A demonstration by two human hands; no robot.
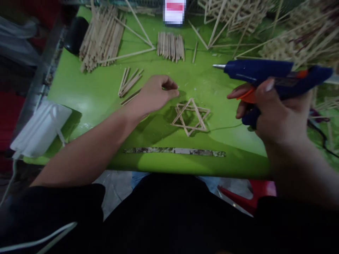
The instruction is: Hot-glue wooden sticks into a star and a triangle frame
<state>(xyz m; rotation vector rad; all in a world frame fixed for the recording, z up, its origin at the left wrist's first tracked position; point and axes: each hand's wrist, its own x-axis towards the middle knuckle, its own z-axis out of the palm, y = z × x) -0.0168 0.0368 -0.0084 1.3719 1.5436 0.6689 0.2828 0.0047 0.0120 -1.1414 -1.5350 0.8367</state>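
Note:
My right hand (278, 109) is wrapped round a blue glue gun (259, 70) with an orange trigger, its metal nozzle pointing left above the green table. My left hand (161, 92) hovers up and left of a six-pointed star (191, 117) made of thin sticks. Its thumb and forefinger are pinched together, and whatever they hold is too small to make out. The star lies flat on the table, between my two hands. Beside my left wrist, several short sticks (131, 83) lie loose, one partly hidden under the arm.
Stick bundles lie at the back left (102, 38) and back centre (171, 46). Stick frames (238, 17) crowd the back right. A white power box (41, 128) with cables sits at left. A flat strip (174, 151) lies near the table's front edge (185, 167).

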